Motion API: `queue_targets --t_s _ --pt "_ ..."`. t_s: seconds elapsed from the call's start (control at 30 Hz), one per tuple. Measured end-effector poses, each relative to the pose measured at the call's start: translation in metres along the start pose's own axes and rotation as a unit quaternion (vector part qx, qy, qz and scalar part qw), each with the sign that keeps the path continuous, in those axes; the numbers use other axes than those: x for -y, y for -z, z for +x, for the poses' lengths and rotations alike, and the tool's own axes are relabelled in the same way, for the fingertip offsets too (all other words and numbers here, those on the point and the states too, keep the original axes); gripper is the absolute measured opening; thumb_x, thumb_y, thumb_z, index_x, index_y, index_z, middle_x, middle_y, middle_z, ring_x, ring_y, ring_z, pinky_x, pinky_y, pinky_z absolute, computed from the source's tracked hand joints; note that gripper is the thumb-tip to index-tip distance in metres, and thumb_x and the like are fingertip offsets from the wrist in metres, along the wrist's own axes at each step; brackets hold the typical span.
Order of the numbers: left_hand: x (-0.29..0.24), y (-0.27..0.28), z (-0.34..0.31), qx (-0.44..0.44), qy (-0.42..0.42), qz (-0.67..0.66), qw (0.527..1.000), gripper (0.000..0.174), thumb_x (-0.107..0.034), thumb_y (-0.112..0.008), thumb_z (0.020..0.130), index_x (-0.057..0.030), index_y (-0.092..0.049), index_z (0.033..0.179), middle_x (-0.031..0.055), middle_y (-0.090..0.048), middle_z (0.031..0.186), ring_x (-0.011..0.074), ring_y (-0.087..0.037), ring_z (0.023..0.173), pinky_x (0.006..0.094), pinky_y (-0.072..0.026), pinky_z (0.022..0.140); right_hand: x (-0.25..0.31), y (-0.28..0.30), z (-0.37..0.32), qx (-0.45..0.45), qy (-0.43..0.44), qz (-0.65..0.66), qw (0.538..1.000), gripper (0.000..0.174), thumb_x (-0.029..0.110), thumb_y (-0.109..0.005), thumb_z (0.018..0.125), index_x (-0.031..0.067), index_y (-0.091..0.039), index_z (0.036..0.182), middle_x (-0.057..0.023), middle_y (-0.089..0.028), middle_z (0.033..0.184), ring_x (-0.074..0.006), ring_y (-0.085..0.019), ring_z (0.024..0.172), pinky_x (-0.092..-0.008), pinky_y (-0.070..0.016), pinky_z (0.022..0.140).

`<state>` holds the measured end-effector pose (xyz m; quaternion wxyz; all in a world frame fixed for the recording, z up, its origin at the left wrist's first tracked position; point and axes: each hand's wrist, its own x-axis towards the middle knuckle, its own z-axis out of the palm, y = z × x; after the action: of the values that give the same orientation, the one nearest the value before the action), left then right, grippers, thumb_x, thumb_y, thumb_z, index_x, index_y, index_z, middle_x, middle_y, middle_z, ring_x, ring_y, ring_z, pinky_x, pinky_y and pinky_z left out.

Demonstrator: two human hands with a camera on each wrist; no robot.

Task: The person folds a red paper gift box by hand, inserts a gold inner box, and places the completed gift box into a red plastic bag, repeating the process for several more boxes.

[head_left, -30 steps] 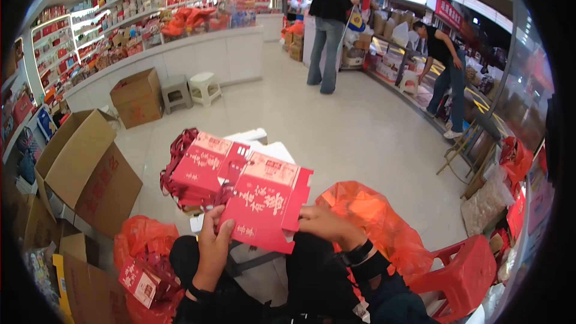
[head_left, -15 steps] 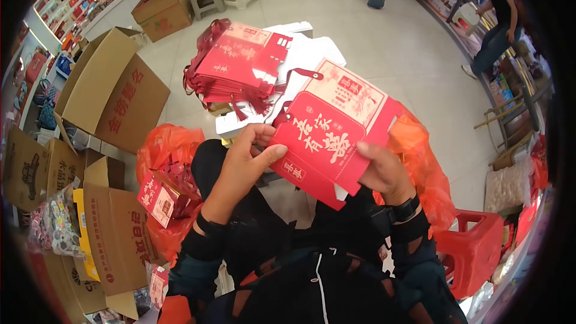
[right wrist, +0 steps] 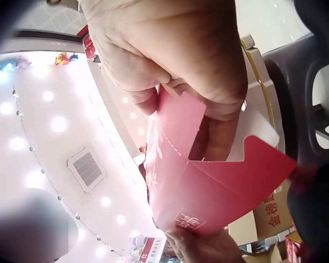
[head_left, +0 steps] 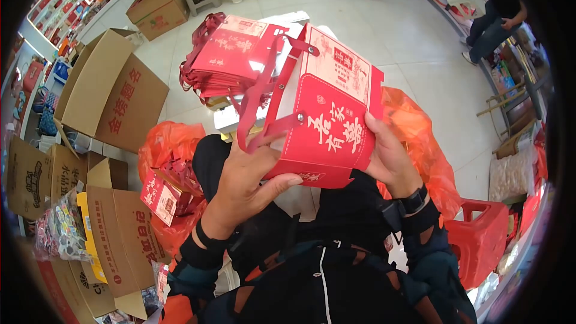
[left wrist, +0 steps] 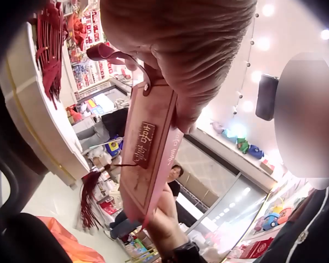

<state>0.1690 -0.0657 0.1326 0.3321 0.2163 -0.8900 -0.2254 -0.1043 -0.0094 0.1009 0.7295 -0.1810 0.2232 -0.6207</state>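
Gift box (head_left: 336,126), red printed card: judged light, fairly stiff, creasable; best held along folds. Left hand (head_left: 245,185) grips left edge; right hand (head_left: 393,157) pinches right edge.

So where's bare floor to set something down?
Head view: tiled floor between the stacked red gift boxes and the person at upper right; a smaller strip between that stack and the open cardboard carton. Crowded: left edge, cartons and plastic bags, and around the red plastic stool.
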Motion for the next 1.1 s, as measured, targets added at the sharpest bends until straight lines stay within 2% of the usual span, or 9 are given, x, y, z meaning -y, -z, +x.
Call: queue_targets --t_s 0.1,0.17,0.2,0.27,0.33,0.4,0.6,0.7,1.1 --pt "-0.015 0.020 0.011 0.013 0.019 0.006 1.000 0.036 -0.028 -0.084 0.079 -0.0001 -0.071 0.097 0.0144 -0.069 0.092 0.0392 -0.065 0.102 0.0478 -0.0422 0.100 0.035 0.004 -0.020 -0.036 -0.037 -0.176 0.983 0.049 0.030 -0.051 0.104 0.0000 -0.045 0.141 -0.0151 -0.061 0.131 -0.0215 -0.064 0.116 -0.0380 -0.0536 0.096" --pt "-0.019 0.029 0.018 0.025 0.022 -0.035 0.999 0.035 -0.028 -0.083 0.079 0.0000 -0.070 0.096 0.0144 -0.069 0.090 0.0396 -0.065 0.100 0.0451 -0.0450 0.096 0.067 0.018 -0.026 -0.149 0.018 -0.497 0.855 0.055 0.037 -0.055 0.102 0.0006 -0.046 0.142 -0.0162 -0.060 0.133 -0.0220 -0.062 0.117 -0.0359 -0.0507 0.098" --pt "-0.021 0.031 0.020 0.041 0.024 -0.078 0.996 0.035 -0.028 -0.083 0.080 0.0002 -0.069 0.094 0.0145 -0.069 0.089 0.0400 -0.064 0.099 0.0424 -0.0477 0.092 0.071 0.010 -0.025 -0.148 0.016 -0.495 0.856 0.055 0.037 -0.055 0.102 0.0006 -0.046 0.142 -0.0162 -0.060 0.133 -0.0220 -0.062 0.117 -0.0359 -0.0507 0.098" --pt "-0.029 0.034 0.024 0.070 0.018 -0.063 0.995 0.034 -0.029 -0.081 0.082 -0.0001 -0.068 0.092 0.0158 -0.067 0.087 0.0375 -0.064 0.093 0.0384 -0.0507 0.080 0.074 -0.007 -0.026 -0.082 0.177 -0.648 0.737 0.063 0.044 -0.057 0.100 0.0005 -0.045 0.144 -0.0192 -0.058 0.136 -0.0266 -0.059 0.122 -0.0375 -0.0468 0.103" --pt "-0.042 0.037 0.038 0.159 0.091 -0.116 0.976 0.034 -0.032 -0.079 0.085 -0.0008 -0.066 0.092 0.0167 -0.065 0.082 0.0333 -0.064 0.082 0.0372 -0.0498 0.071 0.060 -0.014 -0.021 -0.057 0.160 -0.657 0.735 0.079 0.057 -0.059 0.096 0.0000 -0.041 0.148 -0.0222 -0.056 0.137 -0.0292 -0.055 0.127 -0.0388 -0.0435 0.106" --pt "-0.039 0.030 0.048 0.151 0.057 -0.107 0.981 0.034 -0.032 -0.077 0.087 -0.0006 -0.065 0.094 0.0164 -0.063 0.081 0.0317 -0.063 0.078 0.0368 -0.0487 0.068 0.049 -0.013 -0.011 0.081 -0.018 -0.565 0.821 0.102 0.075 -0.056 0.088 -0.0005 -0.033 0.152 -0.0205 -0.052 0.141 -0.0259 -0.049 0.133 -0.0380 -0.0368 0.112" --pt "-0.025 0.005 0.071 0.187 0.080 -0.203 0.958 0.032 -0.029 -0.071 0.094 -0.0007 -0.063 0.104 0.0153 -0.063 0.082 0.0281 -0.062 0.072 0.0354 -0.0483 0.067 0.006 -0.008 -0.022 0.136 -0.113 -0.339 0.924 0.101 0.073 -0.059 0.087 -0.0013 -0.034 0.152 -0.0184 -0.053 0.140 -0.0247 -0.051 0.132 -0.0355 -0.0387 0.111" --pt "-0.022 -0.004 0.078 0.225 0.176 -0.225 0.932 0.032 -0.027 -0.070 0.096 -0.0013 -0.063 0.114 0.0032 -0.065 0.088 0.0075 -0.055 0.081 0.0278 -0.0474 0.071 0.009 -0.008 -0.030 0.119 -0.121 -0.322 0.932 0.096 0.070 -0.059 0.090 -0.0031 -0.038 0.149 -0.0157 -0.055 0.138 -0.0206 -0.053 0.129 -0.0328 -0.0401 0.110" --pt "0.007 -0.052 0.085 0.237 0.095 -0.060 0.965 0.049 -0.032 -0.070 0.095 0.0012 -0.054 0.127 0.0192 -0.064 0.093 0.0273 -0.060 0.081 0.0373 -0.0480 0.073 0.001 0.013 -0.033 -0.014 -0.147 -0.323 0.935 0.056 0.046 -0.056 0.102 -0.0017 -0.056 0.132 -0.0103 -0.066 0.119 -0.0140 -0.065 0.107 -0.0290 -0.0527 0.093"
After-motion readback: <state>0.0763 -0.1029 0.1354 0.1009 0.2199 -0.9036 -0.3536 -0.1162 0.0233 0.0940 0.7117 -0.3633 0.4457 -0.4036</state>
